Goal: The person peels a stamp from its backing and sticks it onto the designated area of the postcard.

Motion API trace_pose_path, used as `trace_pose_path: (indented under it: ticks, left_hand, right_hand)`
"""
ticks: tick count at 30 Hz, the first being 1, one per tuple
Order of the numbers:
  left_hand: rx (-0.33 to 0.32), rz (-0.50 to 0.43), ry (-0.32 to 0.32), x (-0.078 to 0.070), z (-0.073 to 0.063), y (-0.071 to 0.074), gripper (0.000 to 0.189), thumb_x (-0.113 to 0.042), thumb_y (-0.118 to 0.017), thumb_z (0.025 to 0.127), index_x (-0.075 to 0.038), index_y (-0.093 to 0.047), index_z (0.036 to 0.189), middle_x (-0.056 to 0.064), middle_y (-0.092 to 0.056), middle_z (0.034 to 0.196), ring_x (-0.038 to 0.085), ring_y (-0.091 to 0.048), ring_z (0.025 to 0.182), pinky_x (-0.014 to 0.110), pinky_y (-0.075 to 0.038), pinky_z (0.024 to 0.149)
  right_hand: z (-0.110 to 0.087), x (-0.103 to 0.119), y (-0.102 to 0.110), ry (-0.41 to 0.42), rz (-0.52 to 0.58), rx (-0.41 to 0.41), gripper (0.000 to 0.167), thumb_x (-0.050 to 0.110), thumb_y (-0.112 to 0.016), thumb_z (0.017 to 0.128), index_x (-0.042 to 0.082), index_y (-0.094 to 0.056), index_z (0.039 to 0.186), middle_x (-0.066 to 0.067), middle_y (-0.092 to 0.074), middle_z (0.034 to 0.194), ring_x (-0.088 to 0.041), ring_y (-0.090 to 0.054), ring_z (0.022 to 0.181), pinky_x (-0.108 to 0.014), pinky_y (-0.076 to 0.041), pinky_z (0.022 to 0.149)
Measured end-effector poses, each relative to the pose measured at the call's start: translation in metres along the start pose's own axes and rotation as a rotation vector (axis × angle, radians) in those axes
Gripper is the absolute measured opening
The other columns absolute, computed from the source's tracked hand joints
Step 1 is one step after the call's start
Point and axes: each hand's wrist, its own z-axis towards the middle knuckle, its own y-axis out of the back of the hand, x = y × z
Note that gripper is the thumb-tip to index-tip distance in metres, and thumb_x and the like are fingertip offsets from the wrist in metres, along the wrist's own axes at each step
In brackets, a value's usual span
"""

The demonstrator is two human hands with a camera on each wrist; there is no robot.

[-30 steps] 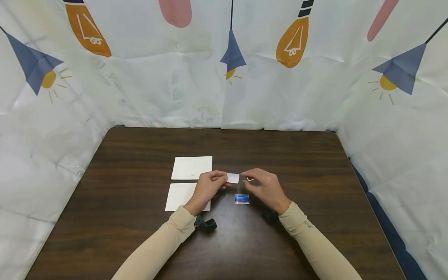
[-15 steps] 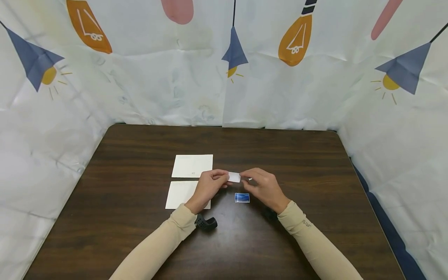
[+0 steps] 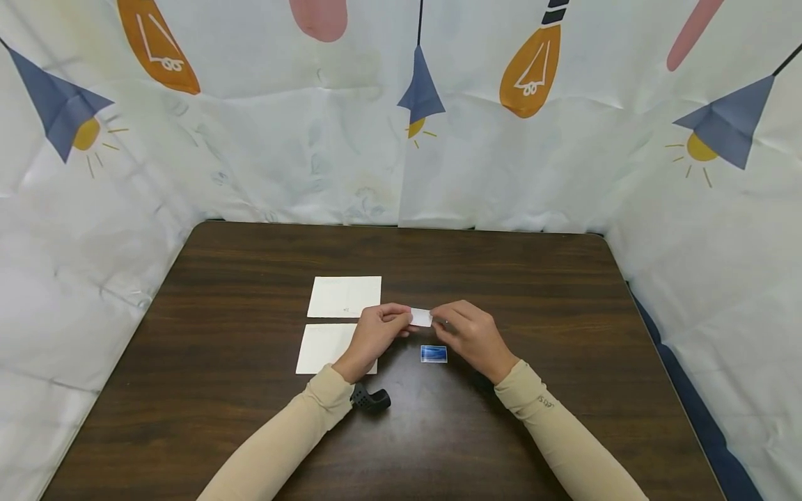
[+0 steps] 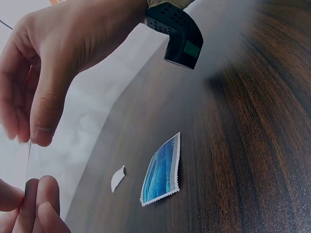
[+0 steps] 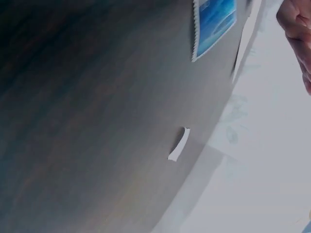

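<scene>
Dark wood-grain bench point(image 3: 532, 271) with two pale sheets, a stamp and a scrap lying on it.
The top has rounded far corners and a dull sheen toward the near side. Left of centre, an upper sheet point(image 3: 342, 295) and a lower sheet point(image 3: 321, 348) lie flat, one beyond the other, a narrow strip of wood between; the upper bears a small dark mark near its lower edge. Right of them, apart, lies a blue stamp point(image 3: 434, 354), picture up, edges toothed. Near it sits a small curved white scrap point(image 5: 178, 145).
</scene>
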Motion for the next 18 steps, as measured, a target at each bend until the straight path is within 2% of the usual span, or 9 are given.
trace_pose_path:
  ticks: [7, 18]
  left_hand:
    - [-0.003, -0.004, 0.01, -0.0007, 0.0006, 0.0002, 0.023, -0.015, -0.069, 0.097, 0.0, -0.075, 0.115, 0.015, -0.081, 0.099, 0.013, -0.077, 0.085, 0.021, -0.062, 0.076]
    - [0.009, -0.019, 0.005, -0.0001, -0.0006, 0.0004, 0.025, -0.015, -0.068, 0.098, 0.001, -0.073, 0.117, 0.017, -0.081, 0.101, 0.011, -0.077, 0.084, 0.02, -0.062, 0.076]
  right_hand:
    - [0.0018, 0.0019, 0.0025, 0.057, -0.022, -0.004, 0.023, -0.003, -0.084, 0.079, 0.006, -0.077, 0.099, -0.005, -0.076, 0.097, -0.016, -0.073, 0.088, -0.029, -0.064, 0.079]
    - [0.0006, 0.0022, 0.0007, 0.106, 0.01, 0.023, 0.028, -0.004, -0.087, 0.076, 0.007, -0.077, 0.1, -0.004, -0.075, 0.094, -0.015, -0.073, 0.089, -0.029, -0.064, 0.08]
